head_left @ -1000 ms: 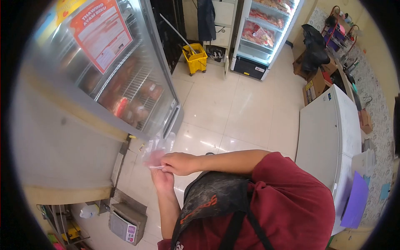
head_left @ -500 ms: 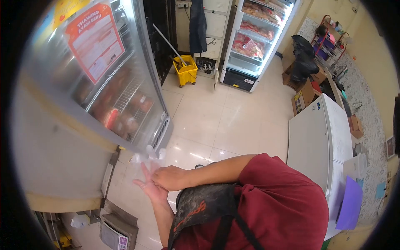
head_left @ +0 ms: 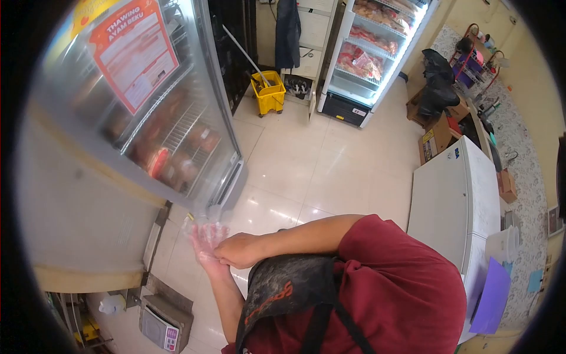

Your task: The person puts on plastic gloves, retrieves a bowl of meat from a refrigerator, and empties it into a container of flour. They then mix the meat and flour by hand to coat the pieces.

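A clear plastic glove (head_left: 217, 227) covers the fingers and palm of my left hand (head_left: 205, 252), whose fingers are spread inside it. Loose film sticks out beyond the fingertips. My right hand (head_left: 240, 250) is closed at the glove's edge near the base of my left thumb and palm, gripping the film. Both hands are held in front of my black apron (head_left: 289, 295), over the tiled floor.
A glass-door fridge (head_left: 206, 177) with packed meat stands close at the left. A weighing scale (head_left: 158, 330) is at lower left. Ahead are a yellow mop bucket (head_left: 270, 100) and a lit display fridge (head_left: 348, 106). A white chest freezer (head_left: 439, 200) stands at right.
My left hand's fingers have slid further into the plastic glove, which now reaches over the palm. The right hand stays closed on the film. The view has shifted slightly.
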The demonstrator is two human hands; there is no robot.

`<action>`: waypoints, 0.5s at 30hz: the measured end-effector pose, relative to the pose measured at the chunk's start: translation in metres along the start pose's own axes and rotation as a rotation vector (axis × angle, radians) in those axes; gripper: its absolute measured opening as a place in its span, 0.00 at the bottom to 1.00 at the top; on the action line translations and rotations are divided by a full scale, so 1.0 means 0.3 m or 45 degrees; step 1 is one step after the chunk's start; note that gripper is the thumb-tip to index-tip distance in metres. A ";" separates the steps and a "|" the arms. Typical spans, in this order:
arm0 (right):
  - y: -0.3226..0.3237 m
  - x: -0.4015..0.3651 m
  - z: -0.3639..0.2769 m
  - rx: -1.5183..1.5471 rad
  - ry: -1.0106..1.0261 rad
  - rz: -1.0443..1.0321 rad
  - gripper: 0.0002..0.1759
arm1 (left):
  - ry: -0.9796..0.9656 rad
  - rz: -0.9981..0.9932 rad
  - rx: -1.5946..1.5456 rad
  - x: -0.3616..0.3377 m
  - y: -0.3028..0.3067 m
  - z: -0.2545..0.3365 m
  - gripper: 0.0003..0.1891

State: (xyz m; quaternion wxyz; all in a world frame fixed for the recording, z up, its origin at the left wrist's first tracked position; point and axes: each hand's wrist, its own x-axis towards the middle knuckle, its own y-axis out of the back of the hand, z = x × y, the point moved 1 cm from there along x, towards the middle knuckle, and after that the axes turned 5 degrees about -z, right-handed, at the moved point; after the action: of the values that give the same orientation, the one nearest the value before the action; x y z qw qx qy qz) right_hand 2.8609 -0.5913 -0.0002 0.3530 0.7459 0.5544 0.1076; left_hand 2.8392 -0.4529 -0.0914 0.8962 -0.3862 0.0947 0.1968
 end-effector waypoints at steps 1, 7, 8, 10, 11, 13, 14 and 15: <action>-0.022 0.011 0.014 -0.005 0.004 -0.012 0.11 | -0.071 -0.006 0.040 -0.004 -0.013 0.009 0.46; -0.027 0.028 0.015 0.000 0.023 -0.081 0.10 | 0.072 -0.745 -0.512 0.010 0.063 -0.005 0.44; -0.036 0.036 0.024 -0.011 0.007 -0.120 0.10 | 0.093 -0.409 -0.365 -0.009 -0.026 0.018 0.45; -0.058 0.050 0.017 -0.027 0.032 -0.149 0.10 | 0.199 -0.159 -0.677 0.023 0.073 0.003 0.47; -0.056 0.050 0.017 -0.036 0.059 -0.119 0.10 | 0.274 -0.284 -1.125 0.136 0.259 -0.088 0.47; -0.060 0.054 0.009 -0.031 0.109 -0.087 0.10 | 0.235 -0.591 -1.294 0.127 0.317 -0.087 0.48; -0.065 0.059 0.003 -0.018 0.136 -0.081 0.11 | 0.136 -0.740 -1.001 0.031 0.182 -0.034 0.48; -0.066 0.067 -0.008 -0.003 0.161 -0.073 0.11 | 0.046 -0.873 -0.699 -0.022 0.098 -0.001 0.49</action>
State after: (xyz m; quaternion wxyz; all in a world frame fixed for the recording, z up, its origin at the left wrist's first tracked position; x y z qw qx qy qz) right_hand 2.8521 -0.5694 -0.0159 0.3211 0.7211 0.5966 0.1449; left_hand 2.8208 -0.4367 -0.1087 0.7722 -0.6223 -0.0792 -0.1008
